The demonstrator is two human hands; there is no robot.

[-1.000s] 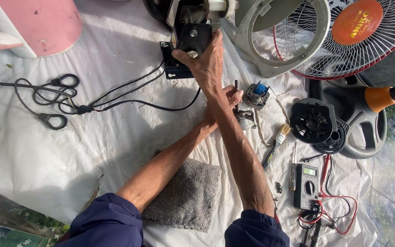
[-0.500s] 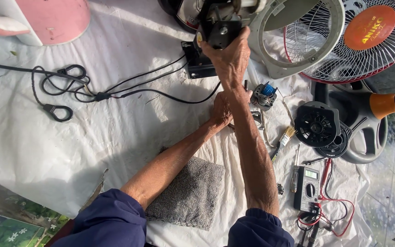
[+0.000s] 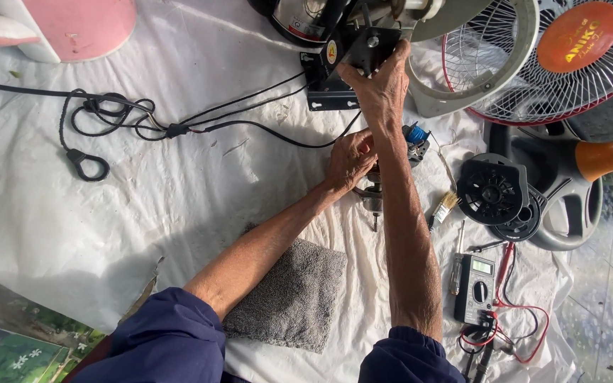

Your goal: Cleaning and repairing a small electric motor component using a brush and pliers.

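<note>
cable (image 3: 108, 120) left of bracket (image 3: 363, 53) | towel (image 3: 292, 298) near edge | multimeter (image 3: 475, 287) right of towel

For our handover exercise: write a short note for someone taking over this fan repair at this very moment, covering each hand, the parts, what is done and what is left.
Left hand: gripping the fan motor on the white sheet, shaft pointing toward the person.
Right hand: reaching up, fingers on the black bracket of the fan body.
Parts: grille and black motor cover at right; multimeter, screwdriver and brush beside the right arm; grey towel near.
Done: fan opened, motor out.
Left: motor, cover and grille not yet refitted.
</note>
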